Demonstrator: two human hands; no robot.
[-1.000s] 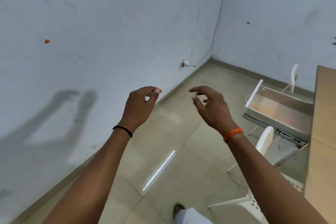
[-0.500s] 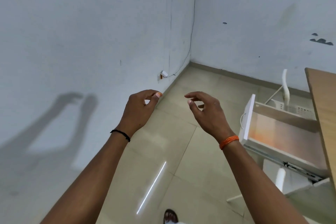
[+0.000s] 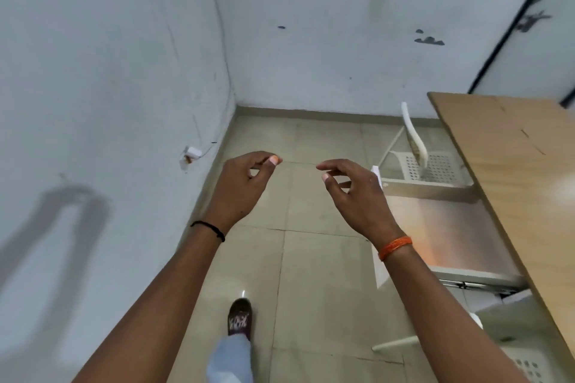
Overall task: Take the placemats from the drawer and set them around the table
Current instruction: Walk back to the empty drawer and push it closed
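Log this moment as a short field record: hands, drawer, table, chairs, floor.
left hand: raised, fingers loosely curled, holds nothing
right hand: raised, fingers loosely curled, holds nothing
drawer: pulled out from under the table, no placemat visible inside
table: wooden top, right side, visible part bare
chairs: white chair beyond the drawer
floor: beige tiles, one shoe stepping forward

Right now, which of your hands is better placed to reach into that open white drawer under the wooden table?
Probably the right hand: it hovers at the front edge of the open white drawer under the wooden table. The left hand hangs over bare floor, farther away. Both hold nothing.
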